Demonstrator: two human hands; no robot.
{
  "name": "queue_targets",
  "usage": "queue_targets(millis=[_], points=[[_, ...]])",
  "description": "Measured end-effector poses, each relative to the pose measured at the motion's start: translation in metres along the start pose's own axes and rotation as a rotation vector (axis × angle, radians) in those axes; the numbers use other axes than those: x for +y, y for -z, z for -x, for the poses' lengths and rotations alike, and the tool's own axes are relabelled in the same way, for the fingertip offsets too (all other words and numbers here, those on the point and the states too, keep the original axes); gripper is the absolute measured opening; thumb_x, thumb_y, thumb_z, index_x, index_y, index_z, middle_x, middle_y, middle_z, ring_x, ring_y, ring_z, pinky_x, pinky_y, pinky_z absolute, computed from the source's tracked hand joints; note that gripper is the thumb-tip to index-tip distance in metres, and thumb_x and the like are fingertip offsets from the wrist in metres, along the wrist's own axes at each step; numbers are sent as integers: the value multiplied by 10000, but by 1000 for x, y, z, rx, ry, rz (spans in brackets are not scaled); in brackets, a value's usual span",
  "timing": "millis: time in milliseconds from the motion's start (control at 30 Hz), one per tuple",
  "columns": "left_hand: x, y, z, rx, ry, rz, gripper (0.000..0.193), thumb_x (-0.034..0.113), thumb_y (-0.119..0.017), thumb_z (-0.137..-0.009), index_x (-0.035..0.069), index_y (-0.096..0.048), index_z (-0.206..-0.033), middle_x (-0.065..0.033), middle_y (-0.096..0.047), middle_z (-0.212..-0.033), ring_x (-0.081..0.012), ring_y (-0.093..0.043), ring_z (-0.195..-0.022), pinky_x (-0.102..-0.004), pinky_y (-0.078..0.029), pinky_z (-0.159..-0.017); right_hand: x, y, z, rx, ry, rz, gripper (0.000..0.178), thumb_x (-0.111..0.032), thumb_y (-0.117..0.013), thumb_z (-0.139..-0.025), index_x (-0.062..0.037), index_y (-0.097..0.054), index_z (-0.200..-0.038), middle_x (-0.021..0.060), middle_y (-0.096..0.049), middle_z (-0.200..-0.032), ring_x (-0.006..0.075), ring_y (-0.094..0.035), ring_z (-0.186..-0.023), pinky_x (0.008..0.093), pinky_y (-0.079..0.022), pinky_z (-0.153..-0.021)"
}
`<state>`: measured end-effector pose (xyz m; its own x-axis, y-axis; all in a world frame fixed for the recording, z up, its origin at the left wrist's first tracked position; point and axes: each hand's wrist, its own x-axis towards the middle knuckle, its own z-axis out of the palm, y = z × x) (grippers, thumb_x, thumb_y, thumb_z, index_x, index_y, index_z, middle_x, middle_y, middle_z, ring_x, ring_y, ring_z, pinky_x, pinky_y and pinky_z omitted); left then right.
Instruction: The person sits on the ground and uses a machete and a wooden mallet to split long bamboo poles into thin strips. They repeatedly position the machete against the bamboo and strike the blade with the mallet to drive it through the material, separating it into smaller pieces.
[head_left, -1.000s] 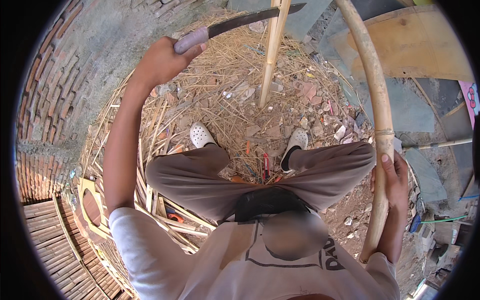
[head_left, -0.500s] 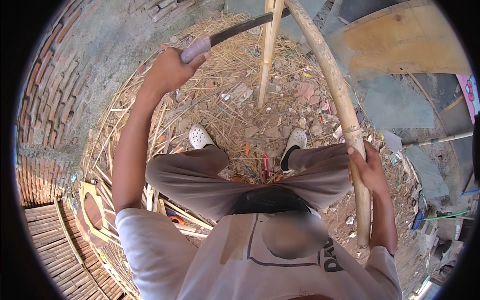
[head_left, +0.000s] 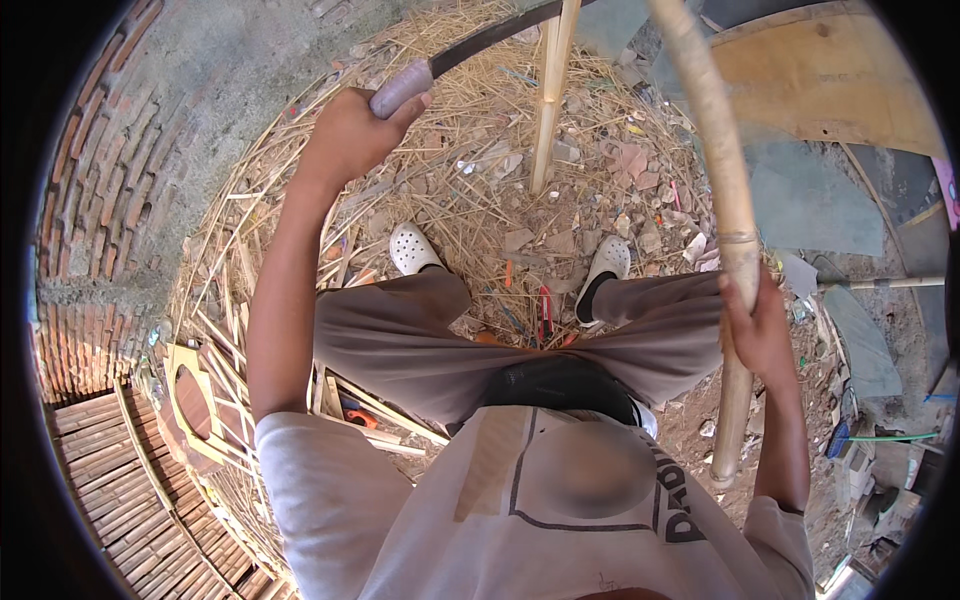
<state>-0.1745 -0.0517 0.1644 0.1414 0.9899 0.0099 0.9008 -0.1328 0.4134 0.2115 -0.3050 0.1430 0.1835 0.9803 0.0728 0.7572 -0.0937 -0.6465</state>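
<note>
My left hand (head_left: 352, 135) is wrapped around the pale handle of a machete (head_left: 485, 42). Its dark blade slants up to the right and meets a split bamboo stake (head_left: 551, 110) near the top edge; the blade's tip is hard to make out. The stake stands roughly upright on the littered ground. My right hand (head_left: 760, 325) grips a long, thick bamboo pole (head_left: 718, 140) by its lower part, below a joint. That pole rises past my right thigh, blurred toward its upper end, which runs out of view.
Straw, bamboo strips and shards (head_left: 450, 150) litter the ground around my white clogs (head_left: 413, 249). A red-handled tool (head_left: 545, 315) lies between my feet. A brick wall (head_left: 110, 170) stands left, a bamboo-slat surface (head_left: 125, 480) lower left, and sheets (head_left: 820, 80) lie right.
The upper part of the bamboo pole has swung right, away from the machete blade and the stake. My left hand, still on the machete, appears slightly higher and farther right as the view shifts.
</note>
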Motion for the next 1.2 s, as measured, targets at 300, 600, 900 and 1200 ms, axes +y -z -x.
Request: queue_targets(millis=[300, 600, 900, 1200], points=[[-11, -7, 3, -5, 14, 36, 642, 585, -650, -808, -51, -696, -733, -255, -664, -695, -379, -688, -698, -454, -533, -696, -80, 108, 6, 327, -243, -402, 399, -422, -558, -966, -24, -579, -951, 41, -528, -606, 126, -529, -478, 267, -430, -453], [7, -6, 5, -37, -50, 1, 650, 599, -644, -800, -46, -702, -757, -246, -673, -717, -376, -689, -712, -446, -538, -702, 1, -5, 5, 22, -118, 7, 416, -349, -598, -966, 37, -551, -1112, 80, -604, -705, 139, -597, -619, 292, -457, -536], [12, -25, 3, -51, -46, -52, 666, 611, -641, -796, -51, -708, -812, -275, -678, -774, -385, -696, -776, -451, -543, -728, -69, 110, 15, 272, -179, -321, 377, -381, -567, -968, -4, -568, -965, 57, -539, -617, 140, -539, -504, 265, -438, -448], [9, -25, 4, -87, -38, -42, 646, 586, -649, -802, -58, -701, -772, -269, -676, -756, -397, -691, -766, -456, -538, -749, 3, 1, 0, 36, -20, 144, 364, -240, -586, -966, 53, -512, -1169, 118, -608, -759, 203, -630, -683, 368, -495, -634]])
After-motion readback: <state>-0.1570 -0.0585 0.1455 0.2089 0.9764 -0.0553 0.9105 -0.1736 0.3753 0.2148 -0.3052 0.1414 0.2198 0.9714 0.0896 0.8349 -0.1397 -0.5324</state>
